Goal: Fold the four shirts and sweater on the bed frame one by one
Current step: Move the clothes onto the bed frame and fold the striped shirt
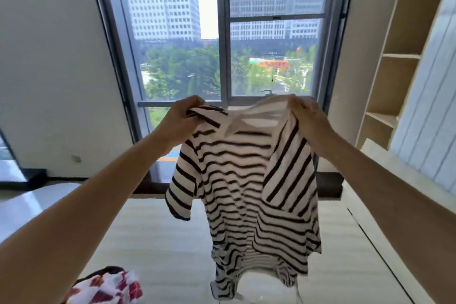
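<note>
Both hands up: left hand and right hand have fingers clamped on the black-and-white striped cotton shirt. It hangs above the pale wooden bed frame. A red-and-white patterned garment lies at the near-left edge.

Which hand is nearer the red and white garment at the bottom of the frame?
Left. The left hand grips the striped shirt by its left shoulder, on the same side as the red and white garment. The right hand grips the other shoulder, farther across.

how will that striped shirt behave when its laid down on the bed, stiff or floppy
Probably very floppy: the striped shirt hangs limp from both hands, left hand and right hand, with wavy stripes and one sleeve folded over. It looks thin and light, so it will likely crumple on the bed frame and need smoothing.
</note>
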Action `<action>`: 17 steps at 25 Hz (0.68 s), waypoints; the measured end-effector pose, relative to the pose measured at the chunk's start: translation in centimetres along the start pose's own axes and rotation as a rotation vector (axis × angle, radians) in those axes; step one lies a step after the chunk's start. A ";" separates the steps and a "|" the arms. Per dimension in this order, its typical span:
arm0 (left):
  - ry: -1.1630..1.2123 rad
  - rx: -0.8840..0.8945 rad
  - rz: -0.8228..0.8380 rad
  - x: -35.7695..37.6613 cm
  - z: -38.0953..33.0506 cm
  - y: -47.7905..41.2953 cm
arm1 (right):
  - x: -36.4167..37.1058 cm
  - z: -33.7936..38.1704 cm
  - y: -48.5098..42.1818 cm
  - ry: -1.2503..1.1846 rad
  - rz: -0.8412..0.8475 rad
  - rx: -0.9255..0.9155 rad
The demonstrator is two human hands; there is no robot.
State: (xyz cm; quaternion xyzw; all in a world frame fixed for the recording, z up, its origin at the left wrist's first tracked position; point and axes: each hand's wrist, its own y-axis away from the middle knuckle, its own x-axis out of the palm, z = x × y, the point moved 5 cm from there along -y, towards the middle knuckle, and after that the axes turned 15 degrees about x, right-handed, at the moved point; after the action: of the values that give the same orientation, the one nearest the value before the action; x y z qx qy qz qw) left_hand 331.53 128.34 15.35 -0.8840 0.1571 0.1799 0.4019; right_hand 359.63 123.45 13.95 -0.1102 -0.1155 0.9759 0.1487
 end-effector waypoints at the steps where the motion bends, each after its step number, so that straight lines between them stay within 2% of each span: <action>1: 0.015 -0.020 -0.014 -0.7 0.2 0.1 | 0.4 0.4 -0.4 -0.001 -0.031 0.000; 4: 0.067 -0.110 -0.095 -2.2 0.5 0.4 | 1.7 0.5 -1.5 -0.027 -0.067 0.061; 7: 0.136 -0.201 -0.163 -3.0 0.9 0.8 | 3.2 -0.2 -1.7 -0.176 -0.092 0.200; 9: 0.169 -0.244 -0.235 -3.9 1.4 0.8 | 4.3 0.3 -1.4 -0.171 -0.105 0.204; 11: 0.167 -0.238 -0.306 -4.9 1.4 0.5 | 5.6 1.5 -1.0 0.035 -0.014 0.014; 13: 0.132 -0.196 -0.355 -6.2 1.1 -0.2 | 7.5 1.3 -0.5 0.488 0.108 -0.151; 15: 0.075 -0.158 -0.402 -7.9 0.8 -0.7 | 8.3 -0.9 -0.8 0.865 0.098 -0.143; 17: 0.001 -0.140 -0.445 -10.1 1.0 -1.0 | 8.0 -3.2 -1.2 1.029 0.024 -0.001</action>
State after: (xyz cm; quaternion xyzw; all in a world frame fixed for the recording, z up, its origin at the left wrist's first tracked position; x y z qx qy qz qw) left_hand 322.79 131.06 19.91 -0.9227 -0.0542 0.0968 0.3692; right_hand 353.32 127.69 9.74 -0.5776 -0.0266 0.7970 0.1748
